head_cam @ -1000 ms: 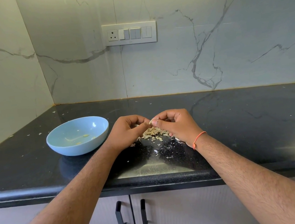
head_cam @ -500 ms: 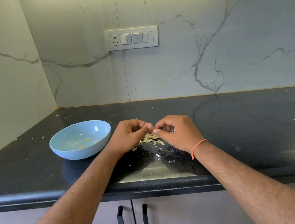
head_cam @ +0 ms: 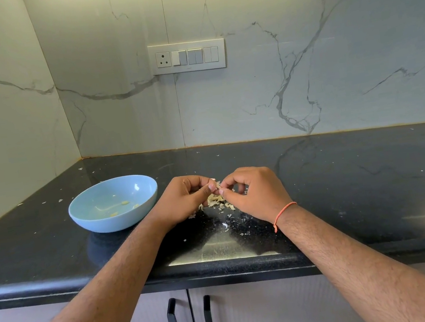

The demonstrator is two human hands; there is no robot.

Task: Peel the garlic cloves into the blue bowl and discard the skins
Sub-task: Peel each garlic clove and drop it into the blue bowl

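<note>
Clove: hidden between left hand (head_cam: 184, 200) and right hand (head_cam: 254, 196) fingertips. Skins (head_cam: 215, 201): partly covered by hands. Forearms: cut by bottom edge.

Evenly and softly lit, with warm light falling from above onto the marble wall (head_cam: 250, 87). Bright glare on the black countertop (head_cam: 370, 166) near its front edge, plus faint wall reflections farther back. Soft shadows beneath both forearms. Sharp in the middle; wide-angle bending at the edges and corners.
</note>
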